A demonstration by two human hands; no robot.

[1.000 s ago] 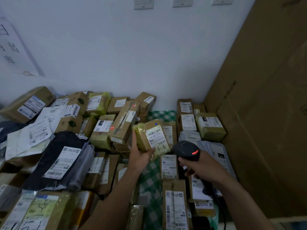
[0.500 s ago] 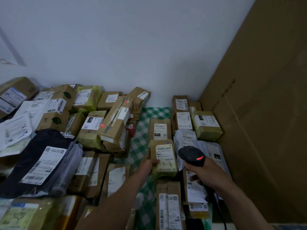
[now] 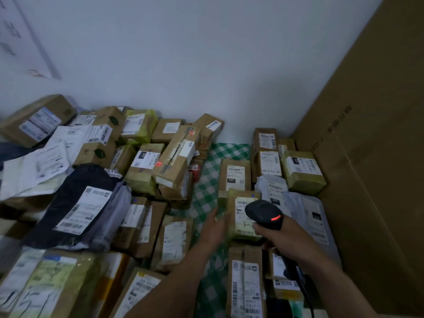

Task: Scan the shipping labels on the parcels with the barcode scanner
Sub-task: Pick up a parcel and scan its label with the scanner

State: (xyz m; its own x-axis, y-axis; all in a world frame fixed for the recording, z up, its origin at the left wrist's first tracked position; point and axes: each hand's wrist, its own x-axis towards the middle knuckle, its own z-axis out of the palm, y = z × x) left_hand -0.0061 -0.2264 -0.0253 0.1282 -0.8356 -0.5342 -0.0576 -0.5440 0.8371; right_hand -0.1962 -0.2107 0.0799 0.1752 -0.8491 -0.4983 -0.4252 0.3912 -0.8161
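My right hand (image 3: 283, 237) grips a black barcode scanner (image 3: 263, 213) with a red light on its head, held just above a small yellowish taped parcel (image 3: 238, 223). That parcel lies flat on the green checked cloth (image 3: 206, 191), its white label up and partly hidden by the scanner. My left hand (image 3: 215, 228) hovers beside the parcel's left edge with fingers relaxed and holds nothing. A brown parcel with a "231" label (image 3: 235, 174) lies just behind it.
Several labelled cardboard parcels are heaped at the left (image 3: 174, 159) and lined up at the right (image 3: 302, 172). A dark plastic mailer (image 3: 75, 207) lies at left. A large cardboard sheet (image 3: 378, 168) walls off the right side. The white wall stands behind.
My left hand has set the yellowish parcel down on the cloth and let go of it. The scanner has moved over the parcel's label.
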